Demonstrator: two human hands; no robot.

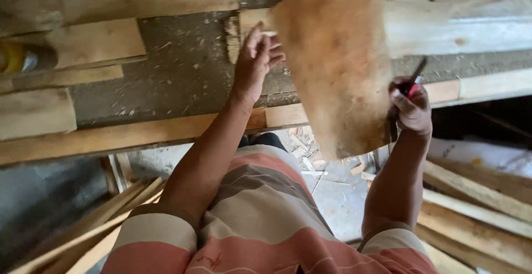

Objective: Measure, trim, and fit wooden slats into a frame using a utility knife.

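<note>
Far left: a yellow cylinder (14, 58) lying on the workbench (183, 80), among wooden offcuts (83, 41). Near left, below the bench edge: a bundle of thin wooden strips (83, 229) leaning out toward the floor.

Middle: left hand (256, 63) raised over the bench, fingers loosely curled against the left edge of a thin board (332, 63), steadying it. Board blurred, tilted, hanging out past the near edge of the bench.

Right: right hand (411, 108) closed around a slim dark tool with a red part (413, 83), possibly a pen or marker, too blurred to say for sure; same hand touching the board's right edge.

Step in hand, by the look of it: positioning the board between both hands, tool ready. Next move calling for a still, flat board before any tool tip meets it.

Far right: long pale planks (454, 30) on the bench, more planks (476, 213) stacked low on the near right. Wood scraps (310, 163) littering the floor underfoot, crowding any step.
</note>
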